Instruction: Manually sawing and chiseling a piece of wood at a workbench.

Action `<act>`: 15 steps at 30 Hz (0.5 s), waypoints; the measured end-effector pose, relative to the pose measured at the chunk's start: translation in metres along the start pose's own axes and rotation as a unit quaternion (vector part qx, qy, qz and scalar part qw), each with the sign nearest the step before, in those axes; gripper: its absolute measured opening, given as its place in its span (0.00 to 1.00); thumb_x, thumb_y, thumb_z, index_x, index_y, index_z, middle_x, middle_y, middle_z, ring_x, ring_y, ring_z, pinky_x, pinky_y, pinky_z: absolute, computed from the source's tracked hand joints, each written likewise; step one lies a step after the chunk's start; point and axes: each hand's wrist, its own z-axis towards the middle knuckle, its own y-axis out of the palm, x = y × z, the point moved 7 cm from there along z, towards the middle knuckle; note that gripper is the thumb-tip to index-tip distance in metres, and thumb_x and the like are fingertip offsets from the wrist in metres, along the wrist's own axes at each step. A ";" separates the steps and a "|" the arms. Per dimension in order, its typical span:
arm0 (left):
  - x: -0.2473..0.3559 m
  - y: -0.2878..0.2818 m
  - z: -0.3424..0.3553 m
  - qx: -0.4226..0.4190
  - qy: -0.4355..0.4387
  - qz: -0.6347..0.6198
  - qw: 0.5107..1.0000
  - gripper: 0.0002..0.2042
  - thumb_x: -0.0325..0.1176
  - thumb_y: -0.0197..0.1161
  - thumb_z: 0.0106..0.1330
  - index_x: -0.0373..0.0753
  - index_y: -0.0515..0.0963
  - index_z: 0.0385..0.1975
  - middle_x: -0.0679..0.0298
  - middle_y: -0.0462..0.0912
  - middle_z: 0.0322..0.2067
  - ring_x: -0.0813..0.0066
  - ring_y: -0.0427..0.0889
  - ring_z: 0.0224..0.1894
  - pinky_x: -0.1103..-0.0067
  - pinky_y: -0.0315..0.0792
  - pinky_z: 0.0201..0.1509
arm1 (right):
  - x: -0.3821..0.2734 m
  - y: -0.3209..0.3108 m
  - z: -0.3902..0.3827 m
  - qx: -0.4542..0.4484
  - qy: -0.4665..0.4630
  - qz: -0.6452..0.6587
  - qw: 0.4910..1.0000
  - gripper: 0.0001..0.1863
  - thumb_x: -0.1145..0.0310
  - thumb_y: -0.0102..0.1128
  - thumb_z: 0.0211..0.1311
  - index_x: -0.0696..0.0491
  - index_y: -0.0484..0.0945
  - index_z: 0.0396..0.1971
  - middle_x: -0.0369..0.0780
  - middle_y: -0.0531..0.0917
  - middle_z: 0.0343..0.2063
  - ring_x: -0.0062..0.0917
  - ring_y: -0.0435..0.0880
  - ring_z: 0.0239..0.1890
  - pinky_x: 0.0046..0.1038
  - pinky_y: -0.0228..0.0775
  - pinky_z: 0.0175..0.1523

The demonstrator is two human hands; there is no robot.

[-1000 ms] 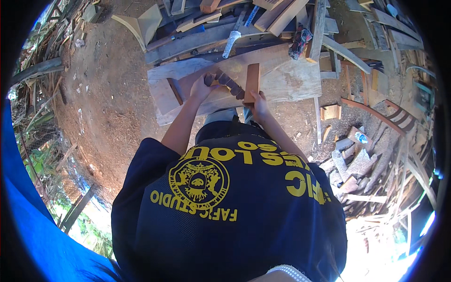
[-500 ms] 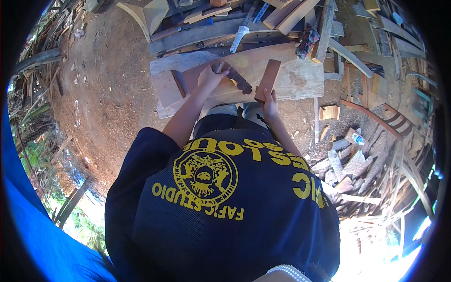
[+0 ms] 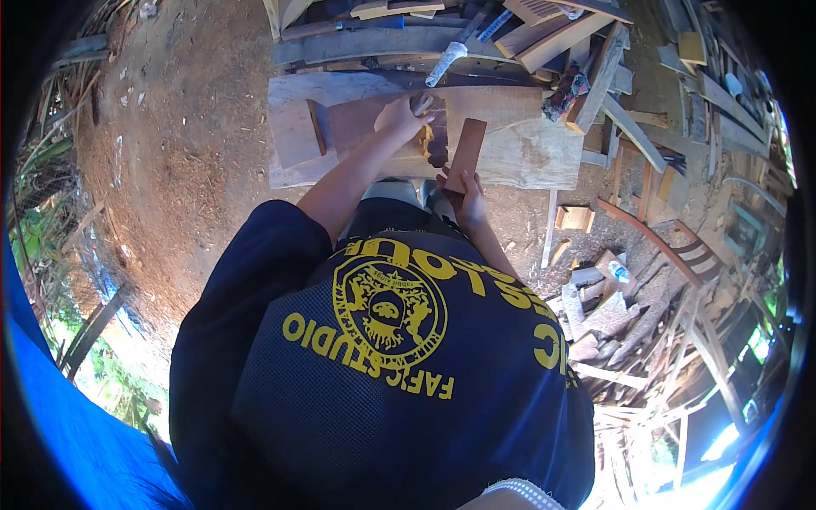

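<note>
My left hand [image 3: 403,117] is closed over the plank bench, with a dark rounded end showing at its fingers. Beside those fingers a ragged dark brown and yellowish strip [image 3: 437,151], which looks like worn sandpaper, hangs toward me. My right hand [image 3: 466,197] grips the near end of a flat reddish-brown wooden block [image 3: 469,153], tilted with its far end up and slightly right. A small gap separates strip and block. On the bench's left part stands another brown wooden piece [image 3: 317,127].
The wide plank bench [image 3: 544,153] lies across in front of my legs. Behind it are stacked boards [image 3: 365,47] and a tool with a white-wrapped handle [image 3: 446,65]. A dark bundled cloth [image 3: 566,93] rests at its right end. Scrap wood [image 3: 620,306] is heaped at right.
My left hand has shifted right and slightly away from me, and the strip now hangs straighter. The block in my right hand has moved left, closer to the strip. The view has shifted too.
</note>
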 end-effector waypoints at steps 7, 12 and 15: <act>0.013 0.012 0.010 -0.039 0.061 -0.069 0.995 0.32 0.54 0.73 0.50 0.44 0.77 0.53 0.53 0.84 0.43 0.54 0.83 0.48 0.64 0.74 0.52 | 0.003 0.009 0.000 -0.011 0.029 0.012 0.999 0.21 0.60 0.46 0.72 0.53 0.58 0.59 0.52 0.75 0.54 0.42 0.80 0.51 0.40 0.74 0.53; 0.031 -0.042 -0.003 0.101 0.052 -0.141 0.984 0.26 0.51 0.72 0.53 0.39 0.80 0.45 0.53 0.86 0.35 0.56 0.86 0.41 0.68 0.78 0.44 | -0.009 -0.006 -0.010 -0.006 0.009 -0.030 1.000 0.20 0.60 0.47 0.72 0.53 0.59 0.58 0.52 0.77 0.50 0.42 0.81 0.48 0.38 0.75 0.49; 0.041 -0.084 -0.027 0.231 0.161 -0.300 0.911 0.14 0.38 0.70 0.59 0.36 0.78 0.37 0.58 0.83 0.24 0.66 0.84 0.25 0.73 0.76 0.28 | -0.020 -0.036 -0.018 0.041 -0.018 -0.023 0.999 0.19 0.61 0.47 0.71 0.53 0.60 0.56 0.52 0.78 0.47 0.41 0.82 0.45 0.37 0.76 0.47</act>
